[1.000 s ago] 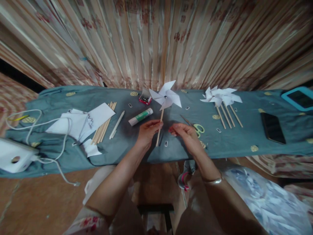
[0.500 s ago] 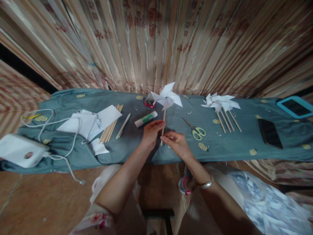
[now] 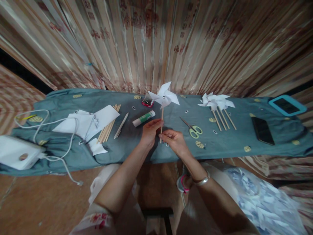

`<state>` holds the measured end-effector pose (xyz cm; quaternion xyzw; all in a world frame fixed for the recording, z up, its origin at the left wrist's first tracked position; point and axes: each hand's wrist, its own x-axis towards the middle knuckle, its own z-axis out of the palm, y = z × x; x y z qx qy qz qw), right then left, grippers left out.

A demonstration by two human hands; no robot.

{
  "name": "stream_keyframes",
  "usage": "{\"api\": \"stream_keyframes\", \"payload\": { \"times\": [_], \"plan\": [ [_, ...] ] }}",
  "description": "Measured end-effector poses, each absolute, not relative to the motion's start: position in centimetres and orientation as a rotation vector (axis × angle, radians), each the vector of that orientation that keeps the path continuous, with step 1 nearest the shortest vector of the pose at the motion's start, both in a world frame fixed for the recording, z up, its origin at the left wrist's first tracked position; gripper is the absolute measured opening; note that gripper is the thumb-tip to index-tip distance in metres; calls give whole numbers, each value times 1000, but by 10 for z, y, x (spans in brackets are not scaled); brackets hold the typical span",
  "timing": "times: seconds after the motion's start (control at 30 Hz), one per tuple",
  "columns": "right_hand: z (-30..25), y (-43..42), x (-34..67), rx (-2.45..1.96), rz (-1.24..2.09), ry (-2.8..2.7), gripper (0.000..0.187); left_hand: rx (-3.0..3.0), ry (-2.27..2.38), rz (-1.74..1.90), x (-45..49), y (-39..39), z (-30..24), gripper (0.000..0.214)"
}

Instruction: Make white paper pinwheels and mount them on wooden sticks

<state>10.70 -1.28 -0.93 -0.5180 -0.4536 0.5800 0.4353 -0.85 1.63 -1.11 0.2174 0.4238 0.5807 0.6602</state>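
A white paper pinwheel (image 3: 168,98) on a thin wooden stick stands up between my hands, with a shiny pin at its centre. My left hand (image 3: 150,132) pinches the stick partway down. Lower on the same stick, the fingertips of my right hand (image 3: 174,139) are closed around it. Just beyond my left hand lie a glue stick (image 3: 143,118) and a small red box of pins (image 3: 147,102). Scissors with green handles (image 3: 194,131) rest to the right of my right hand.
Finished pinwheels (image 3: 217,101) lie at the right, near a black phone (image 3: 262,130) and a blue-framed tablet (image 3: 287,105). To the left are wooden sticks (image 3: 109,129), a pen (image 3: 121,125), paper pieces (image 3: 75,125) and a white power block (image 3: 21,152) with cable. A curtain (image 3: 151,45) hangs behind.
The view has shifted slightly, so everything on the table sits a little further left. Both hands keep their grip on the pinwheel's stick.
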Motion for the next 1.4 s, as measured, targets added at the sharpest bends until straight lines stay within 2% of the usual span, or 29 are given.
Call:
{"api": "stream_keyframes", "payload": {
  "times": [0.37,0.57,0.63,0.8,0.87,1.4],
  "plan": [
    [-11,-6,174,-1476,1209,-1241,50,454,951,1311,-13,14,-12,33],
    [-10,4,252,-1779,896,-1427,60,471,959,1293,-12,11,-12,34],
    [-8,10,279,-1872,799,-1453,56,484,961,1285,-11,10,-12,33],
    [5,29,325,-2169,528,-1530,27,501,975,1282,-11,9,-13,31],
    [8,37,334,-2259,449,-1570,21,504,982,1282,-12,10,-14,31],
    [-2,67,352,-2535,289,-1821,22,498,992,1282,-10,12,-18,25]
  ]
}}
